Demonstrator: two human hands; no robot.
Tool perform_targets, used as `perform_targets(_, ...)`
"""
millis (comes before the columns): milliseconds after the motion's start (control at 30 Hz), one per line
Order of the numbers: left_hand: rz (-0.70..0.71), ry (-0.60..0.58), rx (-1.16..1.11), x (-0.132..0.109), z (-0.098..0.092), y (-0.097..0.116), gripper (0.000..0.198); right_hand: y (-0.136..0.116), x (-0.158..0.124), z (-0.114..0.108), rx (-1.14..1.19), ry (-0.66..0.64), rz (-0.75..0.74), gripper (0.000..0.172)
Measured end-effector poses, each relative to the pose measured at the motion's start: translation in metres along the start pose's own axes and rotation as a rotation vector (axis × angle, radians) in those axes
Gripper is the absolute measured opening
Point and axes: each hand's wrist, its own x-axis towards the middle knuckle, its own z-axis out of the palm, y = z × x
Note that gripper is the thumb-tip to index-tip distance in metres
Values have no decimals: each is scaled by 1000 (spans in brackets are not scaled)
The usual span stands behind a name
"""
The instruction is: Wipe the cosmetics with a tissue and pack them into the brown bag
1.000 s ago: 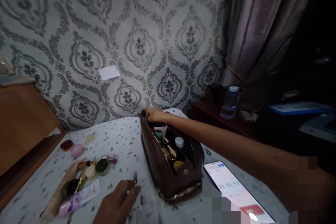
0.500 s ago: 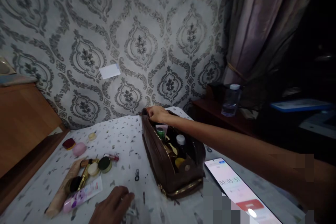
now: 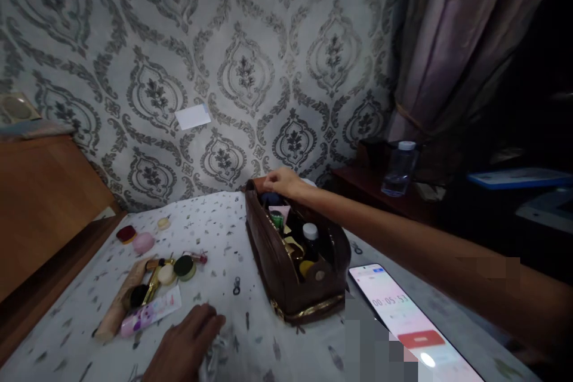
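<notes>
A brown cosmetic bag [image 3: 268, 262] stands unzipped on the bed, its gold zip edges spread. At its far end, my right hand [image 3: 283, 182] has its fingers closed on the tan flap by the rim. Inside the bag are a white-capped bottle [image 3: 310, 233], a green-lidded item [image 3: 276, 219] and a yellow round piece [image 3: 307, 268]. My left hand [image 3: 188, 340] rests low on the sheet with curled fingers, over a crumpled greyish thing [image 3: 215, 352] too unclear to name. Left of it lies a pink and white tube [image 3: 151, 311].
Several cosmetics lie at left, including a beige tube [image 3: 120, 301], a dark-lidded jar [image 3: 184, 267] and a pink sponge [image 3: 143, 243]. A phone [image 3: 403, 310] running a timer lies right of the bag. A water bottle [image 3: 399, 170] stands on the dark side table [image 3: 358, 188].
My right hand has risen slightly at the bag's far end, uncovering a dark blue item inside. My left hand has shifted a little to the left. The view has turned slightly.
</notes>
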Motion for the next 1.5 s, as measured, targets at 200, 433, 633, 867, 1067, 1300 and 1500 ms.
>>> perform_targets(200, -167, -191, -31, -1, -27, 5, 91, 1, -31, -13, 90, 87, -97, 22)
perform_targets(433, -288, -232, -96, -6, -29, -4, 89, -23, -97, -3, 134, 239, -413, 16)
perform_targets(633, -336, -197, -77, -14, -28, -24, 81, -66, -150, 36, 302, 171, -669, 15)
perform_targets(867, -533, 97, -32, -17, -43, -74, 52, -107, -179, 132, 690, -221, -371, 16)
perform_targets(1067, -733, 295, -12, -13, -67, -123, 34, -121, -180, 206, 861, -302, -92, 16)
perform_targets(1300, -617, 219, 12, 5, -67, -122, 32, -112, -181, 217, 647, -245, -247, 16)
perform_targets(1500, -342, -73, 109, 61, -47, -98, 27, -113, -181, 221, 606, -241, -241, 16)
